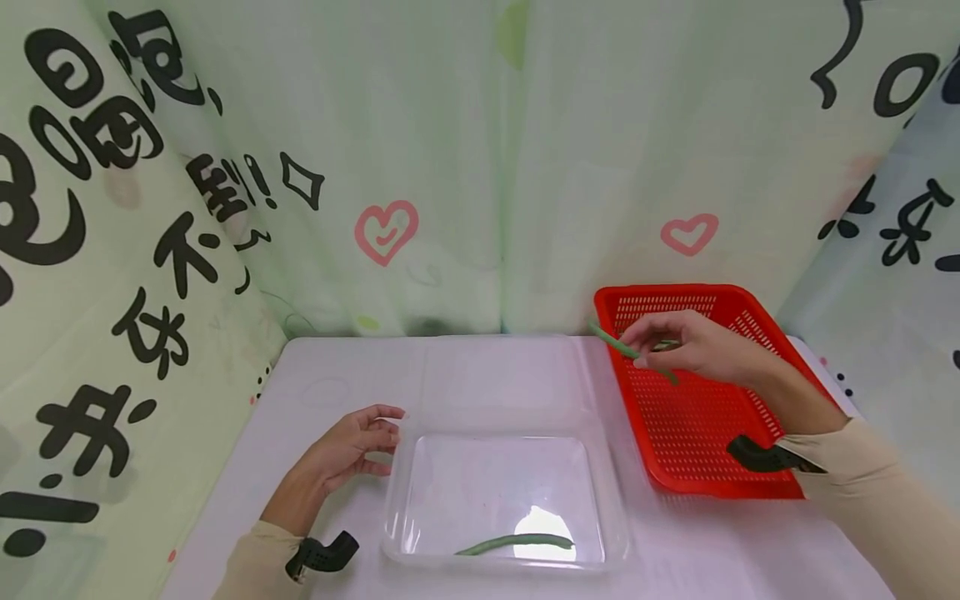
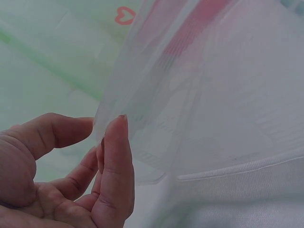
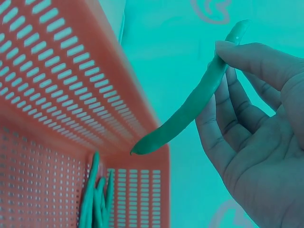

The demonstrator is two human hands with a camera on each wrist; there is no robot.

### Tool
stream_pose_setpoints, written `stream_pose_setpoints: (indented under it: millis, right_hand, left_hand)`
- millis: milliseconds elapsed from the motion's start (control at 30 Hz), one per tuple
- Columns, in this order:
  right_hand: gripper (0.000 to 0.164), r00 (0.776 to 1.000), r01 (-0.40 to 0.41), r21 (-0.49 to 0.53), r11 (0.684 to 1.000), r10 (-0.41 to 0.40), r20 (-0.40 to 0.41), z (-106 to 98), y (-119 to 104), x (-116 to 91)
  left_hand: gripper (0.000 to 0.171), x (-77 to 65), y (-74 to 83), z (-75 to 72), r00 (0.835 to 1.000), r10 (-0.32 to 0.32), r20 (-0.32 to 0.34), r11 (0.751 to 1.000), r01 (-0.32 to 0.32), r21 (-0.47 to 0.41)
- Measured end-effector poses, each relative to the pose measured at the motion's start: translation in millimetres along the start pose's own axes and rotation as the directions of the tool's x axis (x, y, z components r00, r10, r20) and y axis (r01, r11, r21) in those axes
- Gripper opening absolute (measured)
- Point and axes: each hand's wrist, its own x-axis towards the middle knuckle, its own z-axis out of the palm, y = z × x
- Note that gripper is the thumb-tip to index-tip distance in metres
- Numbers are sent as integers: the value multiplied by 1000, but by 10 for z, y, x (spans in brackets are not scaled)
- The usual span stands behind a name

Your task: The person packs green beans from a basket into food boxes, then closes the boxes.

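Note:
My right hand point(image 1: 686, 346) pinches a green bean point(image 3: 190, 107) between thumb and fingers, above the far left part of a red plastic basket point(image 1: 660, 450). Several more green beans point(image 3: 90, 199) lie inside the basket in the right wrist view. A clear plastic box point(image 1: 506, 421) stands at the middle of the table, and one long green bean point(image 1: 517, 542) lies near its front wall. At the box's left side, my left hand point(image 1: 356, 446) holds the rim with thumb and fingertips, as the left wrist view point(image 2: 111, 161) shows close up.
Both containers stand on a table with a pale cover point(image 1: 337, 358). A light green curtain point(image 1: 465, 167) with black writing and pink hearts hangs behind and on both sides. The basket stands to the right of the box, near the table's right edge.

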Motion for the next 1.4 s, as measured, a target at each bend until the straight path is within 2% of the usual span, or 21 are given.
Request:
stream_pose_setpoints:
  millis: [267,600,1133,1400]
  right_hand:
    - [25,999,-17,8,1000,17,34,131,-98,56]
    - [27,997,-30,-2,1000,30,76,328,-229,91]
    - [23,989,24,-9,1000,-22,144,607,-333,156]
    - [22,983,34,36,999,-40,181,760,-384,207]
  left_hand:
    - [48,5,28,5,1000,-1,-5,1000,1,0]
    - [51,5,52,-7,999,18,31,1000,-17,-9]
    - [53,-7,16,5,1000,6,22,1000,-5,-9]
    - [49,-18,18,20,1000,-3,0,1000,3,0]
